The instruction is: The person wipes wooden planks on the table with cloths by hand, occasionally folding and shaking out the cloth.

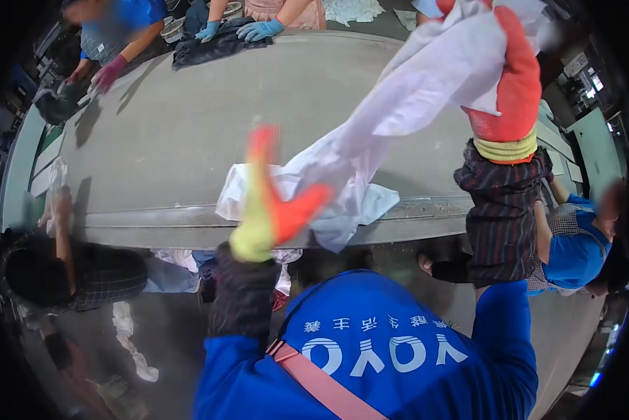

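A long white cloth (416, 98) stretches slantwise over the worktable, raised at its upper right end. My right hand (517, 84), in a red glove with a yellow cuff, is closed on that raised end. The cloth's lower end rests on the table near the front edge, partly hanging over it. My left hand (276, 203), in a red and yellow glove, is just in front of this lower end, fingers stretched out and thumb spread. It is smeared by motion and holds nothing; whether it touches the cloth I cannot tell.
Across the grey table (188, 126), a co-worker's blue-gloved hands press on a dark cloth (220, 45). Other people stand at the far left, near left and right. Light cloths lie below the front edge, and a white strip of cloth (132, 343) is at lower left.
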`<move>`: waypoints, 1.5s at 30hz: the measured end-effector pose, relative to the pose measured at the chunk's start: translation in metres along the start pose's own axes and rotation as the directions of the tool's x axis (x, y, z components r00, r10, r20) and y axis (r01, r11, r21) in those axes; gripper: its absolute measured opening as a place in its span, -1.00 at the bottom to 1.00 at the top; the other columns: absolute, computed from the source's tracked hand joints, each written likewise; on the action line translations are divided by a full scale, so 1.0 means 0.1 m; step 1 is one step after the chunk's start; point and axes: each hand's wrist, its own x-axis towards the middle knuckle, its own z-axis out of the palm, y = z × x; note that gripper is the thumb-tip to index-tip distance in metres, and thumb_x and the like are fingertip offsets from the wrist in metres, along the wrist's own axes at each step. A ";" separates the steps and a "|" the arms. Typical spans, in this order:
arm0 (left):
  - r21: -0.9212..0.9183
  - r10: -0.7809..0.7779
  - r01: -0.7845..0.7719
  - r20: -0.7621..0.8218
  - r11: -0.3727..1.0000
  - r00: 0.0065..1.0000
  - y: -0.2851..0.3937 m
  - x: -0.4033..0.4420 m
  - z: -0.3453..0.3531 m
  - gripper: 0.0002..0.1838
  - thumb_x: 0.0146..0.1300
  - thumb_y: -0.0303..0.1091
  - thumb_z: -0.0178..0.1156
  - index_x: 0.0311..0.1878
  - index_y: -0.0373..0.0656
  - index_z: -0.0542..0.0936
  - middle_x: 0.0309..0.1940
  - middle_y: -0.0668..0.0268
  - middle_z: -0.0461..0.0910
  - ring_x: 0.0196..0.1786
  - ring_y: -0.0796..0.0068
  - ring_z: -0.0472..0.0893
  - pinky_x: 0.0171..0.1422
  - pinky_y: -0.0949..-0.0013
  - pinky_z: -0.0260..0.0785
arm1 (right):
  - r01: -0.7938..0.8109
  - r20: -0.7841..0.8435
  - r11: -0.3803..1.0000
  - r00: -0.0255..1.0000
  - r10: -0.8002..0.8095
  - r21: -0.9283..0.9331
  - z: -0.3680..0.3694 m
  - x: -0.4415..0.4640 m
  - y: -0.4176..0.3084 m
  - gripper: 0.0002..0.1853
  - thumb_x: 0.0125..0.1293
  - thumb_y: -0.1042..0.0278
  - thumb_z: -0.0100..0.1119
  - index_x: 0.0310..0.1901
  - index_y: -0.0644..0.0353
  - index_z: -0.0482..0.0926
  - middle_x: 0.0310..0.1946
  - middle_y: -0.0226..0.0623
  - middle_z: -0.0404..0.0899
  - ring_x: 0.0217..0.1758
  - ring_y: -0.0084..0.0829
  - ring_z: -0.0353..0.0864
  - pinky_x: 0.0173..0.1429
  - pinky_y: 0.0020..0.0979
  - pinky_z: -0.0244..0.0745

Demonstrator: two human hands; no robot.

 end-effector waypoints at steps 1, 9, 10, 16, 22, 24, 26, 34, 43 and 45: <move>0.143 0.100 -0.112 0.088 0.983 0.991 -0.01 0.01 0.28 -0.09 0.32 -0.26 0.42 0.63 -0.32 0.19 0.35 -0.14 0.47 0.27 -0.04 0.61 0.41 0.09 0.44 | 0.064 -0.036 0.989 0.997 -0.070 -0.135 0.03 0.05 -0.09 -0.52 0.64 0.31 0.07 0.50 0.24 0.43 0.40 -0.08 0.56 0.37 -0.12 0.63 0.55 -0.11 0.46; -0.163 -0.231 0.239 0.067 0.957 0.971 -0.86 0.04 0.72 -0.56 0.31 -0.37 0.30 0.25 -0.22 0.62 -0.04 0.03 0.72 0.04 -0.02 0.74 0.16 0.14 0.58 | -0.483 0.407 0.864 0.766 0.496 -0.143 -0.84 -0.37 -0.17 -0.43 0.43 0.12 0.36 0.36 0.24 0.54 0.23 -0.15 0.64 0.24 -0.29 0.64 0.29 -0.22 0.54; -0.150 -0.135 0.129 -0.027 0.980 0.991 -0.81 0.12 0.49 -0.62 0.31 -0.42 0.28 0.19 -0.22 0.64 -0.04 0.05 0.73 0.05 0.00 0.75 0.16 0.15 0.58 | -0.427 0.377 0.678 0.596 0.709 -0.598 -1.12 -0.53 0.00 -0.39 0.39 0.11 0.41 0.38 0.24 0.54 0.26 -0.13 0.64 0.30 -0.26 0.62 0.33 -0.21 0.52; -0.236 0.102 -0.146 -0.189 0.961 0.977 -0.32 -0.04 0.36 -0.69 0.29 -0.56 0.23 0.10 -0.23 0.70 0.01 0.09 0.75 0.12 0.05 0.74 0.23 0.17 0.56 | -0.458 0.232 0.877 0.846 0.480 -0.145 -0.86 -1.94 0.61 0.07 0.27 -0.06 0.54 0.68 0.18 0.17 0.65 -0.13 0.25 0.70 -0.18 0.22 0.70 -0.11 0.10; -0.483 -0.032 -0.097 -0.253 0.870 0.967 0.77 -0.09 1.46 -0.65 0.31 -0.56 0.21 0.16 -0.24 0.68 0.12 0.02 0.70 0.19 0.07 0.70 0.29 0.16 0.53 | -0.233 0.394 0.968 0.901 0.179 0.094 0.30 -2.48 1.73 0.00 0.36 0.16 0.48 0.69 0.20 0.08 0.67 -0.08 0.18 0.73 -0.12 0.15 0.73 -0.15 0.08; -0.310 0.159 -0.237 -0.256 0.921 0.954 0.79 -0.15 1.35 -0.62 0.31 -0.58 0.21 0.20 -0.25 0.67 0.17 0.02 0.68 0.22 0.10 0.69 0.32 0.16 0.52 | -0.322 0.326 0.884 0.922 0.210 0.339 0.49 -2.41 1.81 -0.23 0.48 0.19 0.34 0.61 0.20 0.25 0.58 -0.08 0.35 0.64 -0.10 0.31 0.69 -0.12 0.20; -0.460 -0.022 -0.099 -0.251 0.882 0.968 0.62 -0.29 1.11 -0.56 0.33 -0.59 0.21 0.28 -0.27 0.62 0.24 0.03 0.65 0.27 0.14 0.66 0.37 0.15 0.50 | -0.312 0.314 0.866 0.929 0.194 0.390 0.23 -2.25 1.92 -0.50 0.58 0.26 0.18 0.47 0.20 0.47 0.42 -0.13 0.57 0.48 -0.13 0.54 0.59 -0.09 0.38; -0.215 -0.620 0.696 0.330 0.685 0.712 0.57 -1.09 0.69 -0.29 0.41 -0.44 0.25 0.62 -0.15 0.31 0.40 0.11 0.53 0.47 0.29 0.52 0.49 0.06 0.44 | -0.382 0.302 0.552 0.924 0.234 0.741 -0.71 -1.78 1.72 -0.58 0.57 0.25 0.22 0.33 0.29 0.58 0.24 -0.17 0.72 0.29 -0.30 0.69 0.40 -0.20 0.57; -0.696 -0.435 0.491 0.277 0.524 0.857 0.92 -0.60 1.92 -0.35 0.50 -0.42 0.25 0.58 -0.23 0.29 0.39 0.18 0.48 0.42 0.34 0.50 0.48 0.23 0.38 | -0.402 0.512 0.824 0.843 0.163 0.400 -0.26 -1.64 1.69 -0.44 0.52 0.16 0.28 0.44 0.22 0.48 0.26 -0.15 0.67 0.29 -0.30 0.66 0.39 -0.21 0.57; -0.873 -0.542 0.444 0.277 0.203 0.794 0.74 -0.53 2.00 -0.50 0.52 -0.40 0.23 0.48 -0.23 0.45 0.23 0.24 0.62 0.25 0.41 0.63 0.36 0.31 0.48 | -0.482 0.466 0.868 0.799 0.380 0.118 -0.42 -1.63 1.80 -0.32 0.50 0.11 0.28 0.54 0.22 0.37 0.36 -0.12 0.59 0.34 -0.28 0.63 0.39 -0.19 0.57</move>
